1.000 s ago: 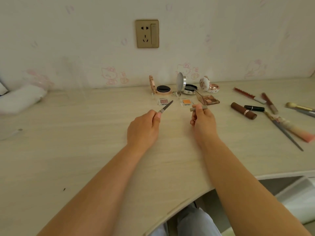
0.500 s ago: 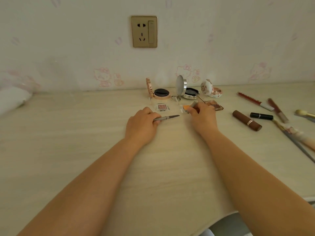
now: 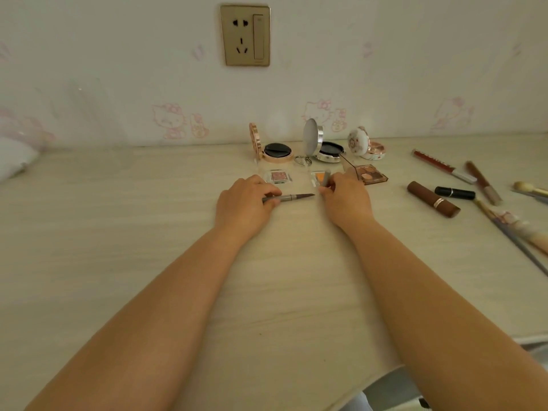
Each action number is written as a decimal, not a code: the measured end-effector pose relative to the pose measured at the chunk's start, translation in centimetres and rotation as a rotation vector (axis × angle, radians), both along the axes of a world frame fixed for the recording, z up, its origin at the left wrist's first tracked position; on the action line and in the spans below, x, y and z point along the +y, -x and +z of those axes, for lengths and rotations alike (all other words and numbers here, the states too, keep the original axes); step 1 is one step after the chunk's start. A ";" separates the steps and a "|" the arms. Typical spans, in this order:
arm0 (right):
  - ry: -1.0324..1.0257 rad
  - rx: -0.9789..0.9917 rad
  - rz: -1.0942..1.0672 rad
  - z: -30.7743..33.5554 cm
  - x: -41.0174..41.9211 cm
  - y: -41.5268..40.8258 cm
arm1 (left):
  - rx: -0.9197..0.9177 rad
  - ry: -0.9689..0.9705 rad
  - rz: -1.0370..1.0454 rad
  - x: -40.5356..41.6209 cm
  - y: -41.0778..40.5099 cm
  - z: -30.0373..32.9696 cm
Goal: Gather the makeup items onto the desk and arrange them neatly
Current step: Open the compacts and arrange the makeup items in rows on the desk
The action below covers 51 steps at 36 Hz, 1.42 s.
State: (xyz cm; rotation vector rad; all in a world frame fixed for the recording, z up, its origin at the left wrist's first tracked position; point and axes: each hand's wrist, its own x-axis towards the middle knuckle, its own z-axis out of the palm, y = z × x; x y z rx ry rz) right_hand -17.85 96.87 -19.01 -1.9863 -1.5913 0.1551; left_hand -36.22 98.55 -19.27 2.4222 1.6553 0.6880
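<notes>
My left hand [image 3: 244,200] rests on the pale wood-grain surface [image 3: 148,226] holding a slim grey pencil [image 3: 292,197] that points right, toward my right hand [image 3: 345,197], which holds the grey cap [image 3: 326,178] upright just behind it. Behind my hands lie two small square pans [image 3: 278,176], and behind those, along the wall, three open round compacts [image 3: 277,152] stand in a row. To the right lie a brown tube lipstick [image 3: 433,199], a black tube [image 3: 455,192] behind it, then long wands [image 3: 444,166] and brushes [image 3: 516,241] toward the edge.

A gold-framed wall socket [image 3: 245,35] with a switch is mounted high on the pale wall [image 3: 385,54], which carries faint pink cartoon cat stickers [image 3: 169,120] just above the desk line. At the far left edge lies something soft and white [image 3: 13,160], partly cut off.
</notes>
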 end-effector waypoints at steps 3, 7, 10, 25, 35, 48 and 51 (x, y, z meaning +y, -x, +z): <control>0.008 -0.014 0.004 0.0 0.0 0.0 | -0.035 -0.001 0.010 0.0 0.0 0.0; 0.016 -0.031 0.001 0.0 0.0 0.0 | -0.058 -0.028 0.017 -0.1 0.0 0.0; 0.009 -0.030 -0.003 0.0 0.0 0.1 | -0.050 -0.036 0.019 -0.1 -0.1 0.1; 0.032 -0.014 -0.016 0.0 -0.1 0.1 | -0.047 -0.035 0.018 0.0 -0.1 0.0; 0.028 0.029 -0.016 0.1 -0.3 0.0 | -0.048 -0.079 0.014 -0.2 -0.1 0.1; 0.027 0.106 -0.015 0.3 -0.8 -0.1 | -0.060 -0.098 -0.007 -0.4 0.0 0.3; 0.028 0.116 -0.015 0.3 -0.8 -0.1 | -0.065 -0.099 -0.007 -0.5 0.0 0.3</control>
